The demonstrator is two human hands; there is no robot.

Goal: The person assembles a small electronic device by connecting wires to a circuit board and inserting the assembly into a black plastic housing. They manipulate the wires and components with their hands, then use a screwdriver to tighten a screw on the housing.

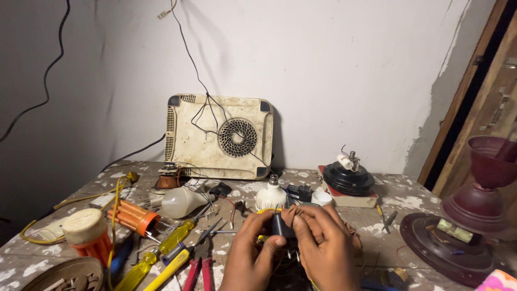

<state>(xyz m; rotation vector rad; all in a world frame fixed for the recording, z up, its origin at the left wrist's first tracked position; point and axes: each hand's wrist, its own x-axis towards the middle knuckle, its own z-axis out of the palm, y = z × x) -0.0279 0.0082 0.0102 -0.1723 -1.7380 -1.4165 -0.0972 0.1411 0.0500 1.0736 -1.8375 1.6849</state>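
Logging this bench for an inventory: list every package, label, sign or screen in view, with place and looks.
Flat red-and-cream box: back right of the table, under the round black motor part.
Pink patterned packet corner: bottom right edge, mostly cut off.
No screens or signs visible.

Both hands, left hand [249, 253] and right hand [323, 248], are bare, unsleeved, ringless.

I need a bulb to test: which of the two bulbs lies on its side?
The frosted bulb left of the hands; the white ribbed bulb stands upright.
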